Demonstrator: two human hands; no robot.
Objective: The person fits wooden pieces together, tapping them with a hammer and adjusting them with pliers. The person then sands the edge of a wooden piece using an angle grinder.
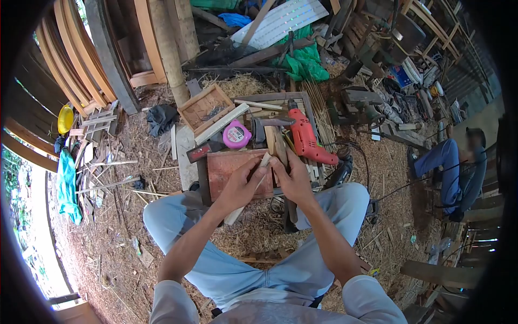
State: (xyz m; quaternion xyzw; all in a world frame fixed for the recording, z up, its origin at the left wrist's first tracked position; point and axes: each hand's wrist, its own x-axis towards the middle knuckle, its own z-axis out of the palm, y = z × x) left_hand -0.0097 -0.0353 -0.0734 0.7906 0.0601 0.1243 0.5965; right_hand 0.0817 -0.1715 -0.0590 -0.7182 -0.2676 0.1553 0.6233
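My left hand (pixel 236 186) is closed round a pale wood strip (pixel 235 216), whose lower end sticks out below the palm and whose tip shows near my right thumb. My right hand (pixel 293 181) is wrapped against a brown wooden piece (pixel 276 144) that stands up between the hands. Both hands are close together over a reddish board (pixel 218 167) on the low bench. Just beyond them lie a hammer (pixel 274 122), a pink tape measure (pixel 236 134) and a red power drill (pixel 305 135).
A wooden box (pixel 208 109) with small nails or screws stands at the bench's back left. Wood shavings cover the ground. On the right sits another person (pixel 450 173). Wooden frames (pixel 81 59) lean at the upper left, and a green sheet (pixel 308 62) lies behind the bench.
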